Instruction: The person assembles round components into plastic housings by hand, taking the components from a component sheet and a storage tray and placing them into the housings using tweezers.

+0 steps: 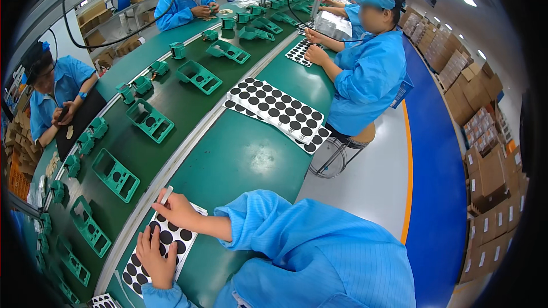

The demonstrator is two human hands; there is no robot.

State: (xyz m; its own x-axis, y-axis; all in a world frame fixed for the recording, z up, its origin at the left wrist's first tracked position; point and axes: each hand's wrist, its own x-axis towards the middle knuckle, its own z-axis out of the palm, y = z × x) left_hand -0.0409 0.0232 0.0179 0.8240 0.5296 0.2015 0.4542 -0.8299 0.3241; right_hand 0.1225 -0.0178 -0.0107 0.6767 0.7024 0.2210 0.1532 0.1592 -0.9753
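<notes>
A white sheet of round black stickers point(183, 247) lies on the green bench in front of me, close to the metal rail. Spread over its left part, my left hand point(156, 258) is open, palm down. My right hand point(180, 215) is closed at the sheet's far end, gripping a short pale stick point(166, 195) that points up and away. What kind of tool it is, I cannot make out. Other sheets seem to lie beneath the top one. Past the rail, a green plastic housing point(116, 175) sits on the dark green belt.
A stack of sticker sheets point(274, 108) lies farther along the bench. Several green housings and small green parts line the belt point(171, 100). A co-worker point(371, 74) sits at the right on a stool point(362, 137); others work across the belt. Cartons point(491, 182) line the right side.
</notes>
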